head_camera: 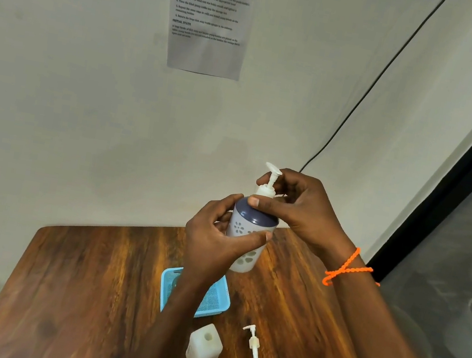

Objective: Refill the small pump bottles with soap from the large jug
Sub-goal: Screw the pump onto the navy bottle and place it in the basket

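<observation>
I hold a small pump bottle [245, 236], pale with a flower pattern and a dark blue shoulder, up in the air above the wooden table [84, 294]. My left hand [214, 244] grips its body from the left. My right hand [295, 210] pinches the collar of its white pump head [270, 181], thumb lying across the blue shoulder. A second, square translucent bottle [204, 350] stands open on the table near me. Its loose pump with a long tube [255, 347] lies just to its right. No large jug is in view.
A blue mesh basket [220, 301] sits on the table under my left forearm. The table stands against a white wall with a printed sheet [212, 15] and a black cable [368, 91]. A dark-framed glass panel [451, 246] runs along the right.
</observation>
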